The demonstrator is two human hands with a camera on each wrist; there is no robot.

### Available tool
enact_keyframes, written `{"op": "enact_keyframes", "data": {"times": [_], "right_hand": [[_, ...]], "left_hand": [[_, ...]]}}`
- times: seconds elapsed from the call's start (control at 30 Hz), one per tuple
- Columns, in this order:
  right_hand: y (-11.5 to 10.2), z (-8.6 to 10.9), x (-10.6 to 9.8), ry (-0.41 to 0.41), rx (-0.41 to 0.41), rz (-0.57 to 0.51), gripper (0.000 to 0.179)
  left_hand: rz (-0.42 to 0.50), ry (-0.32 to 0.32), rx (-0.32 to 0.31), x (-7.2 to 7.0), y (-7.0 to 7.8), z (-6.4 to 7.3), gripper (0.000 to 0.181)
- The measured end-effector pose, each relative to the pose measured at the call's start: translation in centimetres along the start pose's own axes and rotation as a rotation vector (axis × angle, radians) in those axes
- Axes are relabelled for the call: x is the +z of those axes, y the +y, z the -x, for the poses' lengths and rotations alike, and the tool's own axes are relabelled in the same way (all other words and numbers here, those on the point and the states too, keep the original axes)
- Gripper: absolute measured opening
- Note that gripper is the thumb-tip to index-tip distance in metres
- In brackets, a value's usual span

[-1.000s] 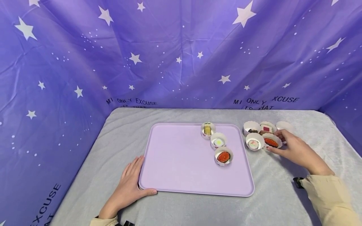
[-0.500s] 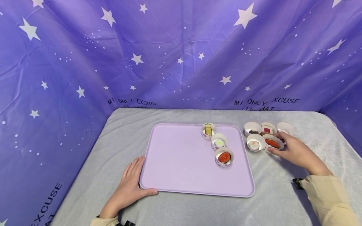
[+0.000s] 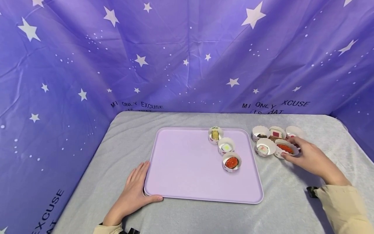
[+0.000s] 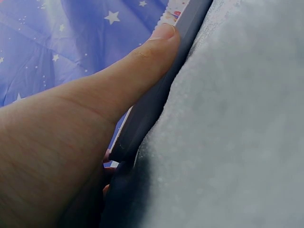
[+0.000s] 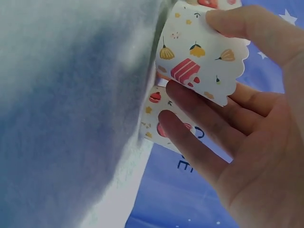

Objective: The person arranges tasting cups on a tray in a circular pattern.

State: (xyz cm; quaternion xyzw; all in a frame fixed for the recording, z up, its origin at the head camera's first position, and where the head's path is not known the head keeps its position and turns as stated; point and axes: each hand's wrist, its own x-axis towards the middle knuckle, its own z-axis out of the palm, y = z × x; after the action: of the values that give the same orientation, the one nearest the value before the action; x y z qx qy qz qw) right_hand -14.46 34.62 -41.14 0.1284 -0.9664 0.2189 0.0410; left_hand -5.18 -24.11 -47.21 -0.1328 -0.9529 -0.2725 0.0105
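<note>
My right hand (image 3: 311, 159) pinches a white scalloped paper baking cup (image 3: 284, 150) between thumb and fingers; a red-orange roe sushi piece (image 3: 285, 148) lies inside. In the right wrist view the cup's printed wall (image 5: 199, 52) shows a cake slice and flowers, with another printed cup (image 5: 164, 116) beyond the fingers. My left hand (image 3: 131, 191) rests at the near left corner of the lilac tray (image 3: 181, 162), fingers straight along its left edge, thumb on the front edge. On the tray's right part stand a cup with yellow-topped sushi (image 3: 215, 135), one with a white-and-green roll (image 3: 226, 147) and one with red roe sushi (image 3: 231, 162).
Right of the tray, more cups stand close together: one with a dark piece (image 3: 260, 133), one with a red-centred piece (image 3: 276, 133), one with a pinkish roll (image 3: 264, 148) and one partly behind the hand (image 3: 294, 131). Grey cloth (image 3: 210, 217) covers the table; a starry purple curtain (image 3: 187, 58) hangs behind.
My right hand has shifted slightly to the right with the roe cup. The pinkish-roll cup beside it has also moved a little right. My left hand keeps its place on the tray.
</note>
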Motion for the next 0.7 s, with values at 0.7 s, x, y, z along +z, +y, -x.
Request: {"op": "enact_keyframes", "data": {"times": [0.7], "right_hand": [[-2.4, 0.9, -2.3, 0.096, -0.068, 0.050, 0.058]], "left_hand": [[-0.004, 0.003, 0.002, 0.1, -0.1, 0.0, 0.128]]}}
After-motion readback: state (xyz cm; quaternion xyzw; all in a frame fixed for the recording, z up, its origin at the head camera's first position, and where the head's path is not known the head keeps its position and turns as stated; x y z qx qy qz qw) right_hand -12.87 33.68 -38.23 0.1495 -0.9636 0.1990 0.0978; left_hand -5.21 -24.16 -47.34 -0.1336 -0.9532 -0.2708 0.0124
